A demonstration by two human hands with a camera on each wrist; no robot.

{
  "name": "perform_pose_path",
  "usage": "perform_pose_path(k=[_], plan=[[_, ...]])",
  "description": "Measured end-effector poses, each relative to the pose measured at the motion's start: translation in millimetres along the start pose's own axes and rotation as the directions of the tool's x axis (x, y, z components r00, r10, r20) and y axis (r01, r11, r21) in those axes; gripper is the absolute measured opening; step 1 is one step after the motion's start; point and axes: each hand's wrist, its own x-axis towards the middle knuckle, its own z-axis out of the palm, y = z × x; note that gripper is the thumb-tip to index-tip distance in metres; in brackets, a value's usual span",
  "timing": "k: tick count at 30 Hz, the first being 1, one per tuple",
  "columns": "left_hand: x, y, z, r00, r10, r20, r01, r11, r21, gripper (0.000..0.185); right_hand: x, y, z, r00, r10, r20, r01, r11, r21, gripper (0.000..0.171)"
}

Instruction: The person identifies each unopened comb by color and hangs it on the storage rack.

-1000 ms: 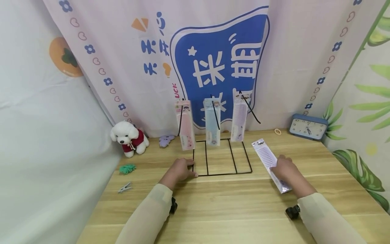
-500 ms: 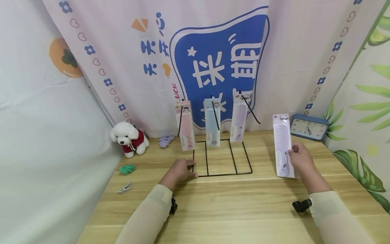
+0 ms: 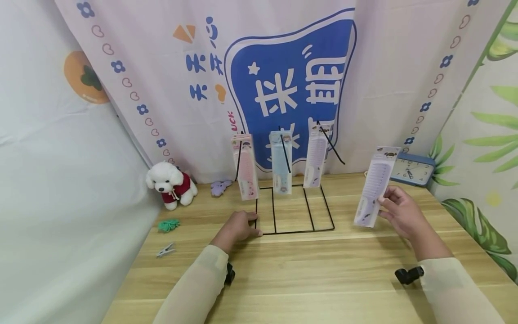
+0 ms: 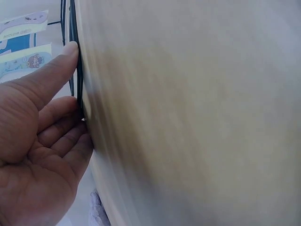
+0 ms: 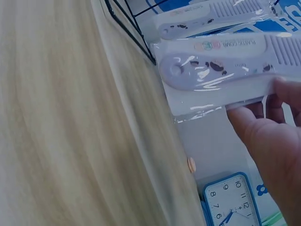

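My right hand [image 3: 400, 212] pinches a purple plastic comb [image 3: 374, 186] in a clear pouch near its lower right edge, holding it tilted above the right side of the table. In the right wrist view the comb's handle [image 5: 221, 68] faces the camera. My left hand [image 3: 239, 225] grips the left front corner of a black wire rack [image 3: 274, 211] base, its thumb [image 4: 70, 48] on the wire in the left wrist view. Packaged combs hang from the rack's hooks: a pink comb [image 3: 245, 168], a blue comb [image 3: 281, 164] and another purple comb [image 3: 317, 157].
A blue clock [image 3: 417, 169] stands at the back right, partly behind the held comb. On the left are a white plush dog [image 3: 166, 177], a purple item [image 3: 220, 187], a green hair tie [image 3: 168, 225] and a grey clip [image 3: 165, 249]. A printed curtain [image 3: 388, 81] hangs behind.
My right hand has lifted the purple comb from the table, turned it upright and tilted its top to the right. My left hand has stayed on the rack's corner.
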Motion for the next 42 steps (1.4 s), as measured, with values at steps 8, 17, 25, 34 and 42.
perform_pose_path(k=[8, 17, 25, 34, 42], plan=[[-0.6, 0.6, 0.4, 1.000, -0.010, 0.000, 0.010, 1.000, 0.013, 0.068, -1.7, -8.6, 22.7, 0.980, -0.075, 0.183, 0.069, 0.997, 0.041, 0.025], [-1.9, 1.6, -0.2, 1.000, -0.011, -0.005, 0.011, 1.000, 0.001, 0.068, -4.4, -11.7, 59.5, 0.952, -0.077, 0.295, 0.095, 0.994, -0.047, 0.020], [-1.5, 1.4, 0.4, 1.000, -0.007, -0.001, 0.007, 1.000, -0.010, 0.068, -5.3, -8.7, 75.2, 0.959, -0.049, 0.281, 0.083, 0.990, -0.110, 0.005], [1.9, -0.1, -1.1, 1.000, -0.010, 0.014, 0.011, 0.999, -0.034, 0.070, -3.6, -5.0, 72.4, 0.973, 0.001, 0.231, 0.036, 0.987, -0.154, 0.004], [1.3, -0.7, -1.1, 1.000, -0.002, 0.016, 0.002, 0.999, -0.033, 0.070, -1.3, -3.7, 71.1, 0.978, 0.018, 0.208, 0.018, 0.985, -0.169, 0.005]])
